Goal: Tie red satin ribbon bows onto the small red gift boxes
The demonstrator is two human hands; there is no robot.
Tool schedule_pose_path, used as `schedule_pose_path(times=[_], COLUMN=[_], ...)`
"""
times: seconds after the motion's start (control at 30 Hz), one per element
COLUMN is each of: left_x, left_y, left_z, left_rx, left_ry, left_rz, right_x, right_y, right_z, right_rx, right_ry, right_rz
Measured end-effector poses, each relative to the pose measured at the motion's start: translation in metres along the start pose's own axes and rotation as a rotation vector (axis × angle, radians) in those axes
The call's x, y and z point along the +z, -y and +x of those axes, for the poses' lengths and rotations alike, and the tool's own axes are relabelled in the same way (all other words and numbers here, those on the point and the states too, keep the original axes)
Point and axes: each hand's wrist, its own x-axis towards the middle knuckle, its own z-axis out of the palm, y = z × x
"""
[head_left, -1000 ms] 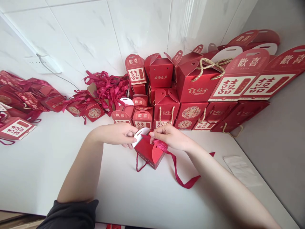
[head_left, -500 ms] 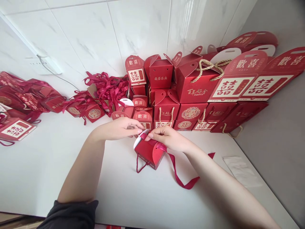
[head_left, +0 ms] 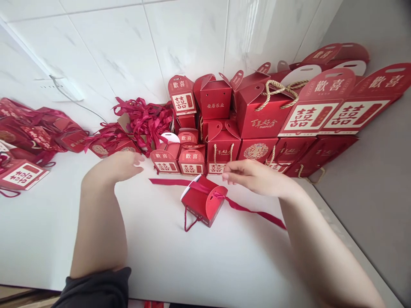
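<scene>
A small red box [head_left: 201, 203] lies on the white table, its dark red cord handle hanging at the front left. Dark red ribbon [head_left: 250, 208] passes over the box, with one tail stretching left and the other right. My left hand [head_left: 123, 166] is raised left of the box, nearest the ribbon pile, its fingers apart and holding nothing. Just right of the box, my right hand [head_left: 245, 174] hovers with fingers loosely curled and apart, nothing in them. Neither hand touches the box.
Stacked red boxes [head_left: 257, 119] with rope handles stand along the tiled wall at centre and right. A tangle of ribbon [head_left: 144, 119] sits behind my left hand. More ribboned boxes [head_left: 24, 173] lie at the far left. A grey panel [head_left: 369, 179] borders the table [head_left: 154, 256] at right.
Both hands have let go of the box and ribbon and moved apart, left hand leftward, right hand rightward. A ribbon tail now extends left, and the right tail lies straighter.
</scene>
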Motion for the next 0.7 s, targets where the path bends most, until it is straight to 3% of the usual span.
schedule_pose_path(times=[0.07,0.13,0.27,0.53,0.7], left_x=[0.010,0.020,0.034,0.046,0.039], left_y=[-0.022,-0.052,-0.094,-0.099,-0.094], left_z=[0.004,0.007,0.010,0.009,0.003], left_rx=[0.075,0.271,0.454,0.396,0.362], left_ry=[0.060,0.173,0.370,0.547,0.592], left_rz=[-0.025,-0.091,-0.094,-0.132,-0.237], right_x=[-0.003,-0.001,0.009,0.017,0.005], right_y=[-0.001,-0.001,0.003,0.006,0.001], right_z=[-0.006,-0.009,-0.008,0.002,0.000], right_rx=[0.028,0.054,0.107,0.126,0.013], right_ry=[0.102,0.168,0.165,0.174,0.273], right_rz=[-0.093,-0.148,-0.189,-0.231,0.012])
